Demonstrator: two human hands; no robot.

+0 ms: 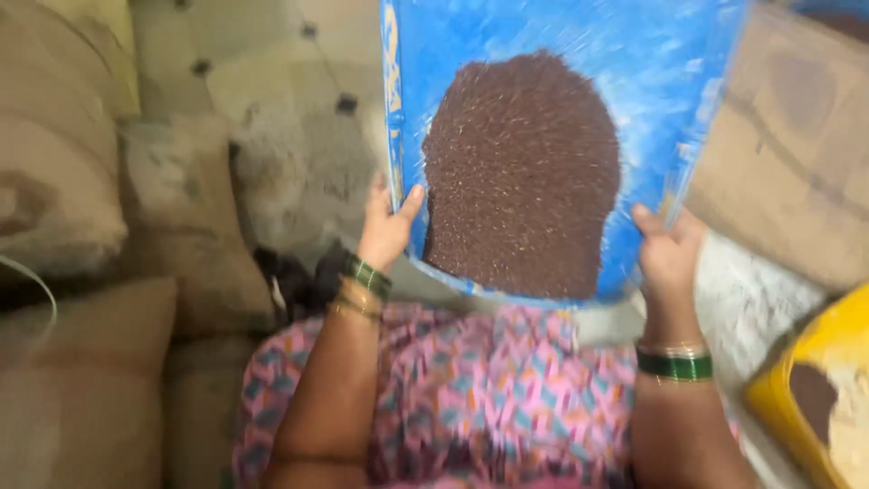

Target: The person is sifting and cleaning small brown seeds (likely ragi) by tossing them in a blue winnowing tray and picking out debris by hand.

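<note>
Held out over the lap, a wide blue winnowing tray (670,63), scuffed whitish, heaped with dark reddish-brown grain (522,172) in a rounded mound, left hand (387,228) and right hand (668,254) clamped on near rim, thumbs on top.

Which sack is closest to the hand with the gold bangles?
The tan sack just beside the left hand, standing upright. The other sacks lie farther left, toward the picture's edge.
</note>
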